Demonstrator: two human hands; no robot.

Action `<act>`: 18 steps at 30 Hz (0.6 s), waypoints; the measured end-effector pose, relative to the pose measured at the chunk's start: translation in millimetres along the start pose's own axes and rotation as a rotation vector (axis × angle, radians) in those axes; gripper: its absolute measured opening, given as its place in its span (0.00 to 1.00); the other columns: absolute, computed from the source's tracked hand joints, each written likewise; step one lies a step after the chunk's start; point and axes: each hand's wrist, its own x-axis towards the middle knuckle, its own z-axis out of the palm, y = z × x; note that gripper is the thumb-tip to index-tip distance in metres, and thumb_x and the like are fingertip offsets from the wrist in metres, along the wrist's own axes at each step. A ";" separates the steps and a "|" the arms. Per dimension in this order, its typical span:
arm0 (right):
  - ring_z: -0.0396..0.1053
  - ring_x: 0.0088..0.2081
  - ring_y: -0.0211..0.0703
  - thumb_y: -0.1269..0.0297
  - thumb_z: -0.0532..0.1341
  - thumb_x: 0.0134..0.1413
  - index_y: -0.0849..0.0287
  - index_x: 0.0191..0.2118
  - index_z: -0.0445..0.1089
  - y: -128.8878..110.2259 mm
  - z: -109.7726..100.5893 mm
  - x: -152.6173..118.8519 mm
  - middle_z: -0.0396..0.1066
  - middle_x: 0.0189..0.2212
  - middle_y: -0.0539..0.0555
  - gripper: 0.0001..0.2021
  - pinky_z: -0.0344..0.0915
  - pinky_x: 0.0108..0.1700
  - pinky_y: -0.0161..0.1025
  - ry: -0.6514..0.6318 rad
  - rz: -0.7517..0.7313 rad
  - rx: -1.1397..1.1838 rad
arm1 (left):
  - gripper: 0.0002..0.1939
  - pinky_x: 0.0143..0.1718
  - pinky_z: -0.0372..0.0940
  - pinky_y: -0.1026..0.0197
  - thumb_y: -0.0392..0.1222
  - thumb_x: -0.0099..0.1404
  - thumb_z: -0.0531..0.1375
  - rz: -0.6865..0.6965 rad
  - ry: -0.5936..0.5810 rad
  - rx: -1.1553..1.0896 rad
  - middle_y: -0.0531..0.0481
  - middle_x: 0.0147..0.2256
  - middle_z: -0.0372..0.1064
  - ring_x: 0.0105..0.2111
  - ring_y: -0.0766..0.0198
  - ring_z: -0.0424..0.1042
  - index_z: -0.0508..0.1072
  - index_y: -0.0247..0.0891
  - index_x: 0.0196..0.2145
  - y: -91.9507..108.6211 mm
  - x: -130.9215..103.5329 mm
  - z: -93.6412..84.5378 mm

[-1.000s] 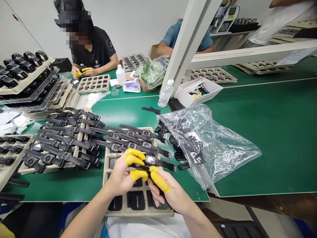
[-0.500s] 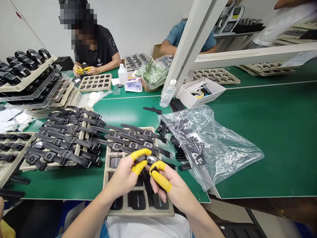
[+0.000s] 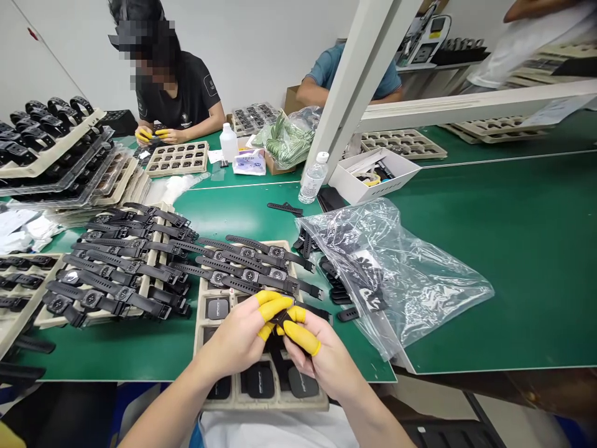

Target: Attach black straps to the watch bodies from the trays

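My left hand (image 3: 245,333) and my right hand (image 3: 319,351), with yellow finger cots on several fingers, meet above the near part of a beige tray (image 3: 265,404). The left fingers pinch a small black watch (image 3: 282,318), mostly covered by the cots. The right thumb and forefinger close on a black watch strap at the same spot. A dark strap length (image 3: 276,356) hangs below the hands. In the tray's near pockets lie square black watch faces (image 3: 259,380). Across its far part lie strapped watches (image 3: 249,275), backs up.
Left is a heap of strapped watches (image 3: 124,292) on trays, behind it a tall tray stack (image 3: 56,168). To the right lies a clear plastic bag (image 3: 420,280) beside loose straps (image 3: 338,289). A water bottle (image 3: 313,178) and white box (image 3: 373,177) stand behind. A co-worker (image 3: 180,93) sits opposite.
My left hand has moved right, bringing the watch against the strap in my right hand. The two hands were slightly apart before; now their fingertips touch.
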 end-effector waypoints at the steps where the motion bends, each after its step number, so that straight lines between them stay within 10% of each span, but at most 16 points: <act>1: 0.40 0.15 0.27 0.41 0.69 0.58 0.58 0.39 0.67 0.6 1.1 0.4 0.57 0.14 0.39 0.24 0.39 0.16 0.28 0.004 0.001 0.028 | 0.32 0.61 0.70 0.52 0.23 0.66 0.50 0.007 0.009 0.003 0.41 0.58 0.72 0.60 0.55 0.72 0.65 0.42 0.65 0.0 -0.3 0.4; 18: 0.38 0.14 0.26 0.45 0.73 0.56 0.58 0.36 0.67 1.3 7.3 -0.1 0.54 0.12 0.37 0.22 0.40 0.15 0.25 -0.081 0.053 0.235 | 0.34 0.58 0.71 0.54 0.23 0.64 0.49 0.082 0.058 0.039 0.41 0.56 0.71 0.56 0.56 0.71 0.63 0.41 0.65 -2.1 -2.9 4.4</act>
